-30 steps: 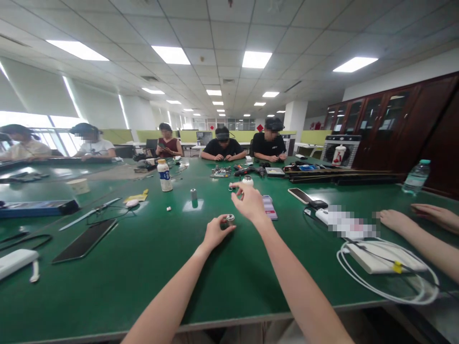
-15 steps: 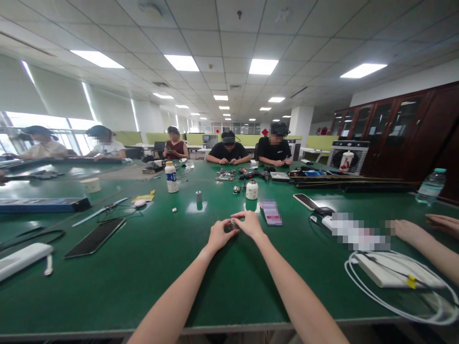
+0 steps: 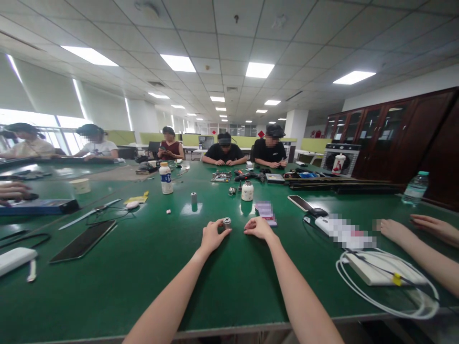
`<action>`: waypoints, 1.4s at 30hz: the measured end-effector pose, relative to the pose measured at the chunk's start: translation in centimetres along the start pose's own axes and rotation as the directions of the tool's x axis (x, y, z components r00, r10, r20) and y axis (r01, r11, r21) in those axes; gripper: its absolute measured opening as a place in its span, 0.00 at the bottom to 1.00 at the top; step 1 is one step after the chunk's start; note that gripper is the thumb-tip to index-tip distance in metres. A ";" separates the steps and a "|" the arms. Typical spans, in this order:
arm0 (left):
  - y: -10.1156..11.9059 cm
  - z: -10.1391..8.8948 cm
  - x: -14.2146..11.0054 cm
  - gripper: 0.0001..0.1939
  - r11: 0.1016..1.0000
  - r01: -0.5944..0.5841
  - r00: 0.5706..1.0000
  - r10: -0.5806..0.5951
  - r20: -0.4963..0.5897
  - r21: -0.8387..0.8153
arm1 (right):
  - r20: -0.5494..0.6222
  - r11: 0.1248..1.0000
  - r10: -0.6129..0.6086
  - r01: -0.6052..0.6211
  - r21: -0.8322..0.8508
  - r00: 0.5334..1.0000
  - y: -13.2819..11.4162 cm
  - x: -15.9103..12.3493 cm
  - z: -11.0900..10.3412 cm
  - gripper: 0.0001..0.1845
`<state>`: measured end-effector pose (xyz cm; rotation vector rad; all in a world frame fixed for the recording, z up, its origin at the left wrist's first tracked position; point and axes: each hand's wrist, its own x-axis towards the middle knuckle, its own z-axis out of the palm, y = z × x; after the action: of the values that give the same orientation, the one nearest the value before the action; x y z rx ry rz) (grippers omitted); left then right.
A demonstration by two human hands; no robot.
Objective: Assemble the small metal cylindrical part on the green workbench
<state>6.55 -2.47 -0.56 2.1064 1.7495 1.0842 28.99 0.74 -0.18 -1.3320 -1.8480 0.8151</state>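
Observation:
My left hand [image 3: 213,236] grips a small silver-grey metal cylinder [image 3: 227,222] between thumb and fingers, its round top facing up with a dark centre. A short gap to the right, my right hand [image 3: 261,228] hangs low over the table with thumb and fingertips brought together; whether anything is between them is too small to tell. Just behind that hand lies a purple-covered phone [image 3: 266,213], partly blurred out. A similar grey cylinder [image 3: 194,197] stands upright farther back on the left. The white bottle [image 3: 247,191] beyond my hands has an open-looking neck.
On the green table [image 3: 150,267], a black tablet-like slab [image 3: 84,241] lies left and a white-and-blue bottle [image 3: 166,179] stands behind. At right are a phone [image 3: 300,203], a white box with coiled cable [image 3: 385,270] and another person's hands [image 3: 398,232]. Several people sit around the table.
My right hand has come off the metal cylinder and moved to the right. The left hand keeps its hold, and the cylinder's top now shows. The view has shifted slightly.

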 end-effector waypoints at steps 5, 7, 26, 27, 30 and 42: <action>-0.4 0.0 0.1 0.25 0.999 0.000 1.000 0.000 0.011 -0.053 | -0.063 0.999 -0.001 -0.002 -0.042 0.998 -0.6 0.0 -0.1 0.07; -0.5 0.0 0.2 0.24 0.998 0.008 1.000 -0.006 0.026 -0.070 | -0.202 0.998 -0.049 0.039 -0.051 0.978 -1.8 0.1 0.3 0.05; -0.2 0.1 0.0 0.25 0.997 -0.031 0.997 0.036 0.071 -0.073 | -0.250 0.947 -0.231 0.276 0.163 0.940 -6.0 0.6 4.9 0.07; -0.2 0.1 0.0 0.25 0.997 -0.030 0.997 0.035 0.070 -0.071 | -0.251 0.947 -0.231 0.276 0.161 0.940 -6.0 0.6 4.9 0.07; -0.2 0.1 0.0 0.24 0.998 -0.023 0.997 0.028 0.071 -0.066 | -0.226 0.949 -0.231 0.270 0.163 0.946 -6.3 0.5 5.0 0.07; 1.9 -1.0 -0.4 0.22 0.988 0.012 0.998 -0.020 -0.054 -0.152 | -0.452 0.996 -0.013 0.052 0.073 0.892 -4.6 -0.5 4.2 0.13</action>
<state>7.36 -3.65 1.07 1.9868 1.6473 1.2401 23.24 -1.40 1.16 -1.3027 -1.4475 0.5014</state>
